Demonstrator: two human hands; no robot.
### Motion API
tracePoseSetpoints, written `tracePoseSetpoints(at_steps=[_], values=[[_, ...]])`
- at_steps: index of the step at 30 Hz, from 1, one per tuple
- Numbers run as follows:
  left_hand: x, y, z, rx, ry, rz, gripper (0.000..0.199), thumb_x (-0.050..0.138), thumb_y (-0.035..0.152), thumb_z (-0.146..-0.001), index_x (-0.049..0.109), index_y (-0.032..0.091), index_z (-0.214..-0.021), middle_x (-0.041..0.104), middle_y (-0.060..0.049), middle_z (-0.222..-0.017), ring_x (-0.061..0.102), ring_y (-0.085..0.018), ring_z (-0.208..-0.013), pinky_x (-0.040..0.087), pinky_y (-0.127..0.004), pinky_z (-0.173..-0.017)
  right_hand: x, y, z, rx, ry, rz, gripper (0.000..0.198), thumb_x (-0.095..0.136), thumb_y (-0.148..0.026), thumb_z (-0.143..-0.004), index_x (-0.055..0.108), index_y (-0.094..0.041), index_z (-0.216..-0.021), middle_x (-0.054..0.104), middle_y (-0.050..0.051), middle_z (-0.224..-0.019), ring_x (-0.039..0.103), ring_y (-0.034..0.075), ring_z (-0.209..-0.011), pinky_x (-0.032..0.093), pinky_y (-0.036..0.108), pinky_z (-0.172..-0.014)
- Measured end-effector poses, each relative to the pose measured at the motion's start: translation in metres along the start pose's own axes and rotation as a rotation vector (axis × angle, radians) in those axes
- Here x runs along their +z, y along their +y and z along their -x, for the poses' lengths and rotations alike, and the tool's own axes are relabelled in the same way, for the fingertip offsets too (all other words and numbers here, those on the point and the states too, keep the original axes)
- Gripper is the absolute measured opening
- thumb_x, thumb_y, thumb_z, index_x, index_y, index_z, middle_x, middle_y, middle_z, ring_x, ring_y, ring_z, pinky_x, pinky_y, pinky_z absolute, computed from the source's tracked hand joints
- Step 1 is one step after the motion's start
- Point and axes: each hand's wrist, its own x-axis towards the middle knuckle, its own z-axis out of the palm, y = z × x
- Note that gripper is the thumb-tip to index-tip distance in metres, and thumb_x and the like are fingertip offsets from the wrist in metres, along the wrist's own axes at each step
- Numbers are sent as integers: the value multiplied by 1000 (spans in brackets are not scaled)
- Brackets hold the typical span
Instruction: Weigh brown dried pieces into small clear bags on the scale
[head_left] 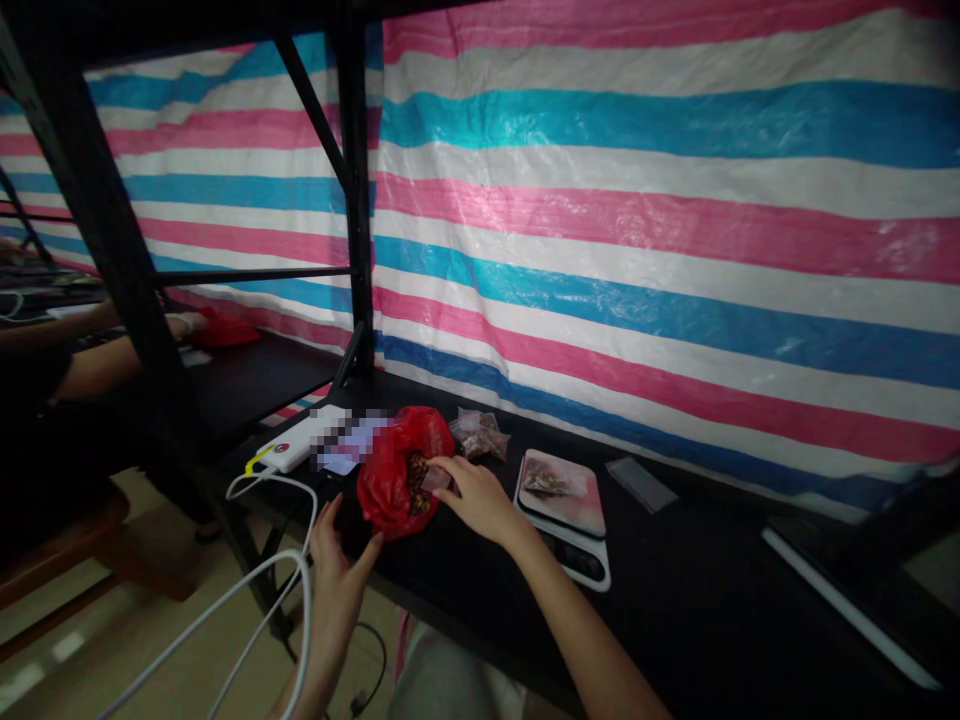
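Note:
An opened red plastic bag (pixel 377 500) sits on the black tabletop with loose brown dried pieces (pixel 418 500) inside it. My right hand (pixel 476 497) reaches over the bag's mouth, its thumb and fingers pinching a small clear plastic bag (pixel 435 481) just above the pieces. My left hand (pixel 337 555) is at the table's front edge, beside the red bag's near left side. Its fingers are spread and it holds nothing. To the right, a white kitchen scale (pixel 592 512) carries one small filled packet (pixel 546 480). Several filled clear packets (pixel 480 437) lie behind my right hand.
A flat clear plastic bag (pixel 641 484) lies right of the scale. Left of the red bag is a white box-shaped device (pixel 296 446) with a white cable (pixel 304 585) hanging forward. A black frame post (pixel 360 200) rises behind. Another person's arm (pixel 112 360) is at far left.

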Motion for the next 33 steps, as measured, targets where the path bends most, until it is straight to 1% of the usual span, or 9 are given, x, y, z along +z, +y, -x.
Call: tracePoseSetpoints(at_steps=[3, 5, 9, 12, 15, 19, 24, 29, 33], values=[[6, 5, 3, -260, 12, 279, 73, 62, 21, -66, 26, 25, -130, 27, -11, -139, 33, -25, -125, 36, -38, -98, 4, -2, -1, 68, 19, 238, 33, 52, -32, -80, 47, -26, -113, 58, 4, -105, 53, 20, -99, 34, 33, -84], [11, 17, 0, -361, -23, 392, 71, 61, 16, -69, 26, 24, -130, 36, -11, -135, 42, -22, -119, 40, -35, -95, 4, -1, 2, 66, 28, 283, 32, 52, -34, -81, 48, -25, -111, 60, 4, -102, 54, 20, -97, 34, 33, -82], [19, 46, -15, -391, -231, 495, 49, 63, 16, -68, 48, 16, -115, 62, -8, -107, 58, -19, -100, 45, -33, -89, 7, 3, 8, 48, 52, 269, 35, 51, -35, -81, 45, -25, -113, 60, 4, -102, 55, 20, -94, 34, 32, -79], [25, 58, -31, -467, -380, 546, 30, 64, 17, -67, 60, 11, -96, 69, -7, -88, 64, -19, -83, 50, -30, -78, 13, 4, 6, 63, 75, 275, 39, 51, -35, -80, 43, -22, -116, 60, 6, -104, 54, 20, -95, 33, 32, -80], [32, 57, -50, -562, -436, 500, 22, 64, 14, -67, 61, 9, -89, 70, -7, -76, 65, -17, -68, 52, -27, -66, 19, 6, 0, 69, 89, 305, 33, 51, -35, -80, 47, -22, -110, 60, 6, -103, 53, 21, -97, 31, 34, -82], [38, 50, -69, -555, -482, 337, 26, 70, 17, -63, 62, 8, -86, 69, -8, -68, 64, -16, -58, 52, -26, -58, 22, 8, -6, 80, 121, 337, 31, 51, -34, -80, 49, -22, -108, 60, 5, -100, 53, 21, -95, 31, 35, -82], [43, 47, -77, -446, -498, 145, 27, 74, 24, -58, 64, 8, -77, 69, -8, -65, 64, -18, -56, 50, -24, -53, 21, 6, -9, 86, 132, 390, 30, 52, -31, -79, 48, -21, -107, 59, 7, -100, 51, 22, -96, 32, 35, -82], [50, 31, -83, -334, -478, 170, 25, 72, 21, -58, 64, 10, -79, 68, -5, -64, 64, -18, -58, 49, -24, -55, 23, -3, -20, 98, 94, 458, 27, 51, -25, -79, 49, -17, -104, 59, 10, -99, 50, 24, -96, 33, 37, -82], [48, 23, -86, -394, -527, 255, 21, 69, 22, -62, 63, 9, -78, 68, -5, -62, 64, -17, -57, 49, -24, -55, 27, -4, -27, 115, 95, 469, 29, 50, -19, -79, 48, -16, -108, 59, 11, -97, 50, 24, -95, 35, 36, -78]])
